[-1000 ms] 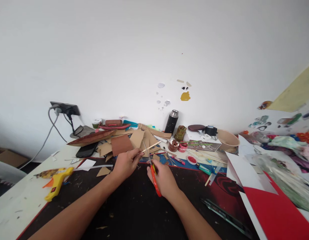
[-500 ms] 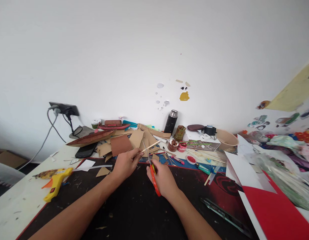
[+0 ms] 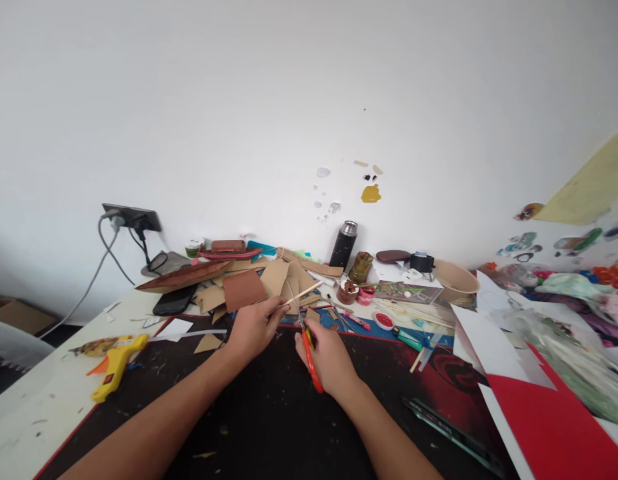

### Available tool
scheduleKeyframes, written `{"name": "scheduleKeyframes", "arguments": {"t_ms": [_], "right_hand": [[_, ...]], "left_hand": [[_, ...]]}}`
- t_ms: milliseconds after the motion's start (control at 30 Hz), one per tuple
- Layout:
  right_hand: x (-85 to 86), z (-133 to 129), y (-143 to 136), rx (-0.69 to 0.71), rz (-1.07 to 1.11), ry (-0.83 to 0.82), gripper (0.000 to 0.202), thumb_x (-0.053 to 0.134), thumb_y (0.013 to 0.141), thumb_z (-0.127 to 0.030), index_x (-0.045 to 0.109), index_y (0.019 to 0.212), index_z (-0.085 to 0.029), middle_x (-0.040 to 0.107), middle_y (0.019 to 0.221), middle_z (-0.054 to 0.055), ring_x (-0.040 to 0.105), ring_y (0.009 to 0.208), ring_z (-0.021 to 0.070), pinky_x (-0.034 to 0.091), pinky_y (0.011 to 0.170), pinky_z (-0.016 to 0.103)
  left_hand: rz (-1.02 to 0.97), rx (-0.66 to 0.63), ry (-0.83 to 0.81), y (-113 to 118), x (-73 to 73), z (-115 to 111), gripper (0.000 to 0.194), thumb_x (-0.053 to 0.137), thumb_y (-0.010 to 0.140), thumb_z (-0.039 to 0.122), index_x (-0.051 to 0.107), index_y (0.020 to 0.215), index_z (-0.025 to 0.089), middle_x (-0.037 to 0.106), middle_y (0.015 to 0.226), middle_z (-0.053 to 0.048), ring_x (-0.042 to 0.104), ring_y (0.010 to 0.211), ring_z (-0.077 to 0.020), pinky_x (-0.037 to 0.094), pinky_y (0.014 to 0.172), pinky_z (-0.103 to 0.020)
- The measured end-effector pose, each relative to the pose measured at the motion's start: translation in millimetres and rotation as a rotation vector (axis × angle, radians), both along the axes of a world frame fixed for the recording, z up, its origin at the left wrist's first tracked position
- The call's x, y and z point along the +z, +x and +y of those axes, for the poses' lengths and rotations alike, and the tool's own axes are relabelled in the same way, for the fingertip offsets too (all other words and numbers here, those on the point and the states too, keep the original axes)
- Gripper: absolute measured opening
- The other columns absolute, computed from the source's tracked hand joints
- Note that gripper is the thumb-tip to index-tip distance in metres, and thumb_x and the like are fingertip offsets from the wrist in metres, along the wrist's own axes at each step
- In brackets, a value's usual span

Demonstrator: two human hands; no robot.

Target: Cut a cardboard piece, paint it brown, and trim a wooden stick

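Note:
My left hand (image 3: 255,328) is closed on a thin pale wooden stick (image 3: 306,291), which points up and to the right. In my right hand (image 3: 329,353) are orange-handled scissors (image 3: 311,363), fingers wrapped round the handles. The scissor blades point up and away from me and cross the stick just beyond my left fingertips. Both hands are above the black mat (image 3: 259,427). Pieces of brown cardboard (image 3: 243,290) lie behind my left hand.
A yellow glue gun (image 3: 116,367) lies at the left. Behind are a boat-shaped piece (image 3: 183,277), a black flask (image 3: 343,245) and paint pots (image 3: 347,291). On the right are a dark green cutter (image 3: 451,433), red paper (image 3: 553,420) and a beige bowl (image 3: 456,279).
The whole view has shifted slightly, so things appear a little further right. Both hands keep nearly the same pose on the stick and scissors.

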State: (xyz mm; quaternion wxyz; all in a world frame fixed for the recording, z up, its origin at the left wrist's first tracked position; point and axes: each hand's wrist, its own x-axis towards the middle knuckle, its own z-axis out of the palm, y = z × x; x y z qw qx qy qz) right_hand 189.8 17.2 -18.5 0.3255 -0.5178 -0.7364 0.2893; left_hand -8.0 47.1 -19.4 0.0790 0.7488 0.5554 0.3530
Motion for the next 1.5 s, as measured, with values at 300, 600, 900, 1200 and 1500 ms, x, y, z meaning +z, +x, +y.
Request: {"name": "scheduleKeyframes", "arguments": {"t_ms": [300, 600, 900, 1200, 1500], "right_hand": [[-0.8, 0.5, -0.3, -0.005, -0.018, -0.002, 0.017, 0.060, 0.094, -0.029, 0.072, 0.102, -0.020, 0.070, 0.074, 0.003, 0.060, 0.062, 0.0178, 0.042, 0.063, 0.026], [-4.1, 1.1, 0.6, 0.001, 0.017, 0.014, 0.020, 0.063, 0.093, -0.026, 0.073, 0.109, -0.021, 0.074, 0.078, 0.004, 0.066, 0.067, 0.0194, 0.046, 0.067, 0.026], [-1.7, -0.6, -0.7, -0.002, -0.023, -0.012, 0.018, 0.058, 0.094, -0.030, 0.070, 0.104, -0.021, 0.070, 0.075, 0.003, 0.061, 0.065, 0.0188, 0.043, 0.066, 0.027], [-3.8, 0.3, -0.5, -0.022, -0.026, 0.000, 0.020, 0.061, 0.093, -0.029, 0.073, 0.106, -0.020, 0.073, 0.077, 0.005, 0.063, 0.065, 0.0202, 0.045, 0.065, 0.027], [-6.6, 1.1, 0.2, -0.019, 0.037, -0.007, 0.023, 0.065, 0.093, -0.026, 0.076, 0.113, -0.021, 0.078, 0.083, 0.006, 0.071, 0.072, 0.0206, 0.051, 0.071, 0.026]], "left_hand": [[-0.005, -0.011, 0.005, -2.2, 0.8, 1.7, 0.033, 0.048, 0.105, 0.041, 0.076, 0.097, 0.025, 0.082, 0.086, -0.006, 0.078, 0.080, -0.0250, 0.044, 0.067, -0.029], [0.013, -0.005, 0.014, -1.9, 1.1, 1.3, 0.030, 0.050, 0.104, 0.040, 0.076, 0.096, 0.026, 0.080, 0.080, -0.005, 0.076, 0.075, -0.0236, 0.043, 0.064, -0.028], [0.008, -0.004, 0.017, -2.6, -0.4, 1.4, 0.030, 0.051, 0.103, 0.041, 0.075, 0.095, 0.027, 0.081, 0.080, -0.005, 0.077, 0.076, -0.0239, 0.044, 0.064, -0.028], [0.018, -0.004, 0.017, -1.9, -0.1, 1.3, 0.032, 0.049, 0.104, 0.041, 0.076, 0.096, 0.027, 0.080, 0.080, -0.005, 0.077, 0.075, -0.0234, 0.044, 0.064, -0.028], [0.055, 0.008, 0.027, -2.5, -4.7, 3.3, 0.031, 0.050, 0.104, 0.040, 0.076, 0.098, 0.026, 0.081, 0.084, -0.007, 0.077, 0.077, -0.0252, 0.043, 0.064, -0.028]]}}
